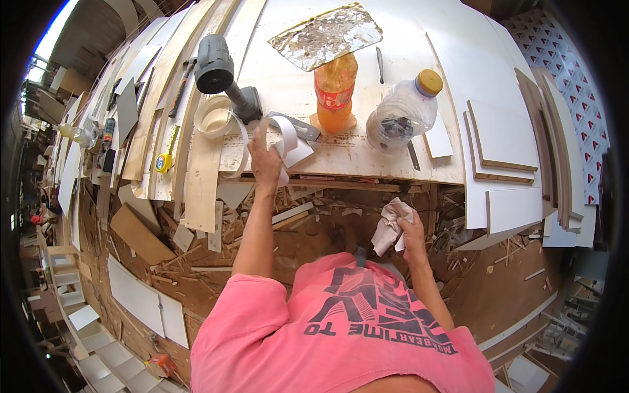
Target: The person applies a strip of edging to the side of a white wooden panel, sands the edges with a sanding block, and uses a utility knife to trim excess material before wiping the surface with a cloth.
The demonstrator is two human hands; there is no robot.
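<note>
My left hand (265, 162) is at the front edge of the white work table (393, 39), its fingers closed on a curling white edging strip (288, 133). A dark grey power tool (215, 69) stands just beyond that hand, with a roll of white edging (213, 118) beside it. Lower and to the right, my right hand (413, 234) grips a crumpled pale cloth (392, 226) in front of the table edge. A bottle of orange liquid (335, 98) stands behind the strip, a glue-crusted sheet (327, 36) lying across its top.
A clear plastic jar (407, 108) with a yellow lid holds dark pieces. A yellow tape measure (164, 161) and a hammer (183, 88) lie among boards at left. White panels (504, 134) are stacked at right. Wood offcuts (288, 219) litter the floor under the table.
</note>
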